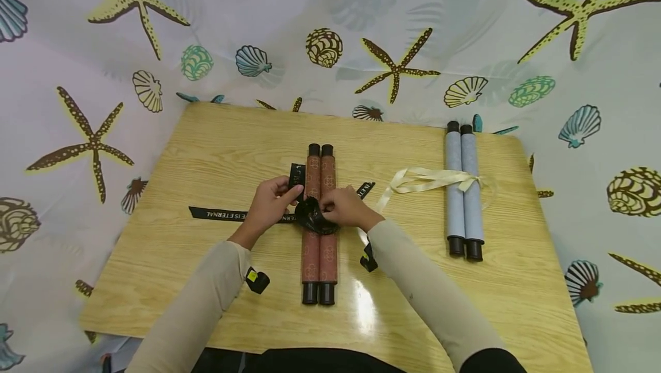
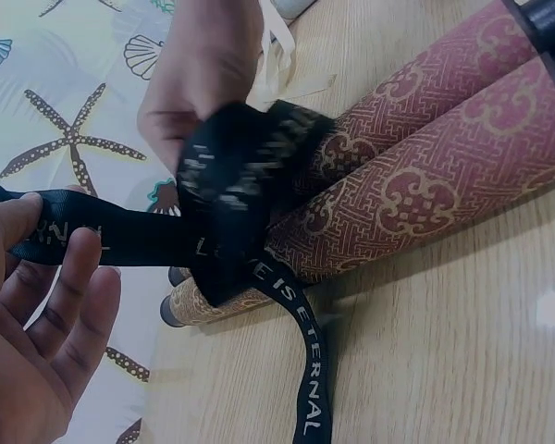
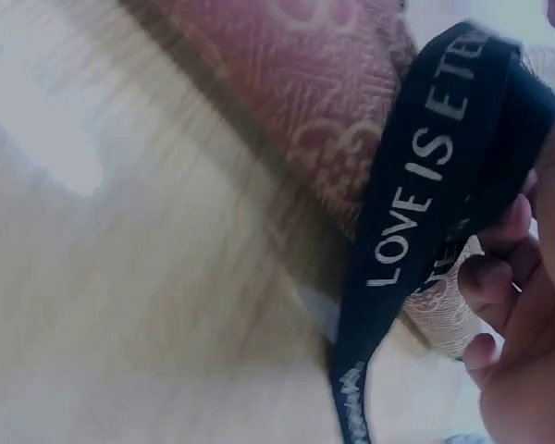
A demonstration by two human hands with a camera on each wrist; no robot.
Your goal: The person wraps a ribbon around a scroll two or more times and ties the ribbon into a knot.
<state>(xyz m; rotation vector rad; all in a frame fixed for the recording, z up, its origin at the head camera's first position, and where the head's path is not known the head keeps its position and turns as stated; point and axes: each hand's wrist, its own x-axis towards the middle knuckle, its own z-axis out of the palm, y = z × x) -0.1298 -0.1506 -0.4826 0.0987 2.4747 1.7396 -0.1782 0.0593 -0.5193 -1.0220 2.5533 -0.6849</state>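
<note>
Two red patterned scroll rolls [image 1: 319,255] with black end caps lie side by side at the table's middle. A black ribbon [image 1: 313,216] printed with "LOVE IS ETERNAL" is looped over their middle. My left hand [image 1: 269,201] pinches one ribbon length between thumb and index finger, the other fingers loosely bent in the left wrist view. My right hand [image 1: 347,208] grips the ribbon's loops right above the rolls; the loops partly hide its fingertips. One ribbon tail [image 1: 217,213] stretches left across the table, and another end [image 1: 365,190] shows at the right.
Two pale blue rolls [image 1: 462,201] with black caps lie on the right, cream ribbon [image 1: 428,180] around them and trailing left. The wooden table [image 1: 206,138] meets a shell-and-starfish cloth [image 1: 289,11] at the back. Black wrist devices [image 1: 257,280] are strapped near both cuffs.
</note>
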